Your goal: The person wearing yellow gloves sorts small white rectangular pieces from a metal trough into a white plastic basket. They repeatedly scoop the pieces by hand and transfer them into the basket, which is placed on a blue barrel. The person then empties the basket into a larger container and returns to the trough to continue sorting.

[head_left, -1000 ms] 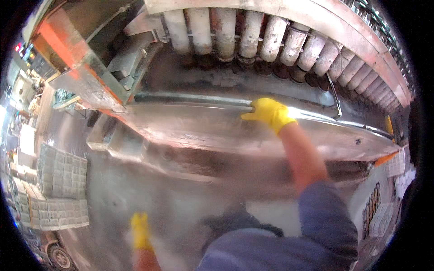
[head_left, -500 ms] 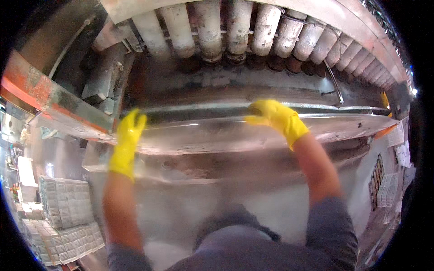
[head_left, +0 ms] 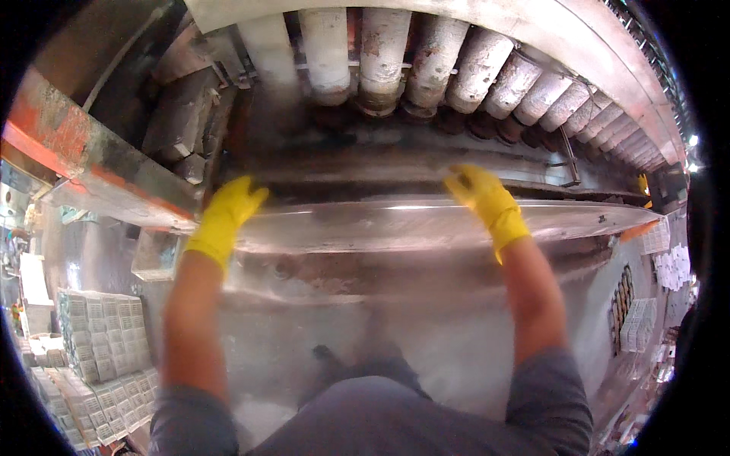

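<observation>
Both my hands wear yellow rubber gloves and reach over a long metal ledge (head_left: 342, 228) that runs across the machine in front of me. At its left end, my left hand (head_left: 228, 216) is above the rim with its fingers apart and nothing visible in them. Further right, my right hand (head_left: 487, 204) hovers at the same rim, its fingers spread and slightly blurred, also holding nothing that shows. Behind the rim lies a dark gap, and past it a dull metal strip (head_left: 357, 171) stretches sideways.
A row of thick, stained pale cylinders (head_left: 380, 64) hangs beyond the ledge. An orange-and-grey beam (head_left: 99, 144) stands at left. White slotted crates (head_left: 106, 330) are stacked at lower left, another crate (head_left: 639, 325) at right. A thin metal bracket (head_left: 569, 156) sits at the far right.
The bright long edge behind the rim no longer shows as it did. My left hand has moved slightly right, and my right hand also to the right. The whole view has shifted a little.
</observation>
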{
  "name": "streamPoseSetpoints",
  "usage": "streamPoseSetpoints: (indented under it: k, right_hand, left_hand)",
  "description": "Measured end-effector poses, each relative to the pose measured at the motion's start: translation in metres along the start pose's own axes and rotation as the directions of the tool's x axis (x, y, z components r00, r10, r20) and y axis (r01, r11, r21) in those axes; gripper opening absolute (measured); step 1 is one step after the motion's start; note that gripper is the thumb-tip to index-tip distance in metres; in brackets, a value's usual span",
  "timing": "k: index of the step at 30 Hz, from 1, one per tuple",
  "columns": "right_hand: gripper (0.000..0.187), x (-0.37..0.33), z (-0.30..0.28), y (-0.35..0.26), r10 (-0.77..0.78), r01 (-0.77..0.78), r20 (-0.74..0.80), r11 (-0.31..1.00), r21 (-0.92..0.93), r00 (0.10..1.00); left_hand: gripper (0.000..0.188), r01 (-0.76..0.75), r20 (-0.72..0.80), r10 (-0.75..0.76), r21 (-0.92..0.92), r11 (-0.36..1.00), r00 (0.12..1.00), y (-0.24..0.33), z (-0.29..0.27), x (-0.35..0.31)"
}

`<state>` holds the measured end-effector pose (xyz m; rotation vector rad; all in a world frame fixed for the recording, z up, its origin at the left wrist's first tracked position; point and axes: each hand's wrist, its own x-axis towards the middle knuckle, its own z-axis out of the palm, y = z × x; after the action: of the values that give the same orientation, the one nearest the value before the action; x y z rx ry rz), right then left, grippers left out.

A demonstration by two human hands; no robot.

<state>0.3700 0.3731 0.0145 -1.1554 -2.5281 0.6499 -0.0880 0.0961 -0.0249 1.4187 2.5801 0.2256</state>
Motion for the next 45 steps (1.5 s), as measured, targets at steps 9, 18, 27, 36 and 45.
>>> streamPoseSetpoints:
  k: [9,18,27,36,45]
  right_hand:
    - [0.052,0.032,0.006,0.011,0.160,-0.169,-0.194,0.985,-0.026,0.968]
    - [0.057,0.065,0.005,0.014,0.241,-0.268,-0.200,0.956,-0.122,0.950]
    - [0.049,0.038,0.002,0.016,0.087,-0.073,-0.236,0.995,0.067,0.968]
    - [0.054,0.005,-0.051,0.183,0.454,-0.498,-0.338,0.865,-0.053,0.824]
    - [0.059,-0.023,-0.049,0.202,0.468,-0.500,-0.216,0.856,-0.128,0.857]
  left_hand:
    - [0.065,0.133,-0.185,-0.141,-0.055,0.990,0.973,0.025,-0.018,0.031]
    - [0.060,0.236,-0.294,-0.237,-0.041,0.971,0.926,0.019,-0.018,0.061]
    - [0.060,0.312,-0.307,-0.328,-0.100,0.945,0.894,0.013,-0.015,0.044]
    - [0.053,0.340,-0.435,-0.356,-0.118,0.933,0.827,0.024,0.006,0.016]
    - [0.052,0.338,-0.440,-0.372,-0.157,0.928,0.817,0.025,0.013,-0.018]
